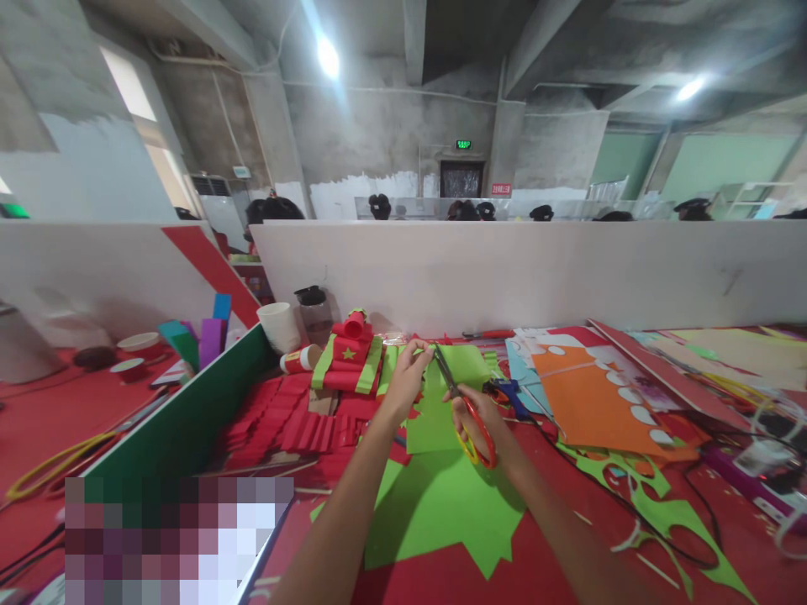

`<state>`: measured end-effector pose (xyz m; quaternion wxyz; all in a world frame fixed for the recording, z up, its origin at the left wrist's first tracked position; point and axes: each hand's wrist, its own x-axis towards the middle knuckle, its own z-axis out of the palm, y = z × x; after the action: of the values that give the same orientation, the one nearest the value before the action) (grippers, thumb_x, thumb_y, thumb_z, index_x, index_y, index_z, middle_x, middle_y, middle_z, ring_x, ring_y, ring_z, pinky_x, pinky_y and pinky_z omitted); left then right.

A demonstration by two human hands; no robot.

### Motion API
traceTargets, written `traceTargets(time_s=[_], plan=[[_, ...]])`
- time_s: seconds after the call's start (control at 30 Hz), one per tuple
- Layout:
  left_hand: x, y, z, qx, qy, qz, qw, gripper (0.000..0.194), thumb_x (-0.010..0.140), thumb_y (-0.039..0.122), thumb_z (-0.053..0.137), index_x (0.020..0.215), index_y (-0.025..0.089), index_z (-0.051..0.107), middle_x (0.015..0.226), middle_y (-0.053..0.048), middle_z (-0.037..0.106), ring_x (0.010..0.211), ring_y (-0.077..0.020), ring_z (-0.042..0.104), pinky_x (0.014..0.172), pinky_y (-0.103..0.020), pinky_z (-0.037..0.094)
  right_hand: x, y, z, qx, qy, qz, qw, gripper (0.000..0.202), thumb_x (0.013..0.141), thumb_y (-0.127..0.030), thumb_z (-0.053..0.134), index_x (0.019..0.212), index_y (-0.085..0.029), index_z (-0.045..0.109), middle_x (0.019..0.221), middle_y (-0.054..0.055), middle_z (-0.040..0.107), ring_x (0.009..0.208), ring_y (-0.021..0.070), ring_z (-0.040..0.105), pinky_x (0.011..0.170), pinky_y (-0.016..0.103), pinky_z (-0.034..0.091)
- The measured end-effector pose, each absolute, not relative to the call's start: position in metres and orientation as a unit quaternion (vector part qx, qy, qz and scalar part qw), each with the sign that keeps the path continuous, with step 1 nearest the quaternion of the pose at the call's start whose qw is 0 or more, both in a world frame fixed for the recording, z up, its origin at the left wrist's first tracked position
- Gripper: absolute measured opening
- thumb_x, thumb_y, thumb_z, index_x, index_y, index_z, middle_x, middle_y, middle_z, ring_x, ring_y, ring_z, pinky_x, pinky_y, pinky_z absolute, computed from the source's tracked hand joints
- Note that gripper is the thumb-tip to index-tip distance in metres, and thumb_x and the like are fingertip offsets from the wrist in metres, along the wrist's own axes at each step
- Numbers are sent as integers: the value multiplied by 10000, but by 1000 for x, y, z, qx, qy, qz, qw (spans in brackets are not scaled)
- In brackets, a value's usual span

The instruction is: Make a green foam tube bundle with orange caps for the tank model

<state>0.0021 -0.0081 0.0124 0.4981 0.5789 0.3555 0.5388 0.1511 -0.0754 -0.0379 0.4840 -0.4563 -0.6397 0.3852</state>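
Observation:
My right hand is closed around the handles of a pair of scissors with red and yellow grips. Its dark blades point up and away from me, and look nearly closed. By the blade tips, the thumb and fingers of my left hand are pinched together; whatever is between them is too small to make out. Beneath both hands lie bright green paper sheets, with a larger jagged-edged green piece nearer to me. Left of my left hand stands a red and green paper model with a star on it.
Folded red paper strips pile up at left beside a green divider. A white cup and dark-lidded jar stand behind. Orange paper, green offcuts and blue-handled scissors lie right. A white partition closes the back.

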Motion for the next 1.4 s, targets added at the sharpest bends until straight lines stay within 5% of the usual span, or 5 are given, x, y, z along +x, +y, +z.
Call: traceTargets(time_s=[1.0,1.4], plan=[[2,-10,14,594,352,532,491,249,815,432,599,808,223,465,581,79,353,453,-71,293,434,-190,199,148,-73,-43,-469,-628,376,495,591,819,-732,490,990,-177,598,577,-33,499,439,96,480,388,190,408],[3,-11,16,627,341,547,438,244,864,394,557,749,200,464,649,53,392,554,-93,334,528,-204,307,152,-72,-45,-460,-638,378,488,584,826,-709,496,1038,-176,606,593,-35,502,455,102,489,400,196,409]])
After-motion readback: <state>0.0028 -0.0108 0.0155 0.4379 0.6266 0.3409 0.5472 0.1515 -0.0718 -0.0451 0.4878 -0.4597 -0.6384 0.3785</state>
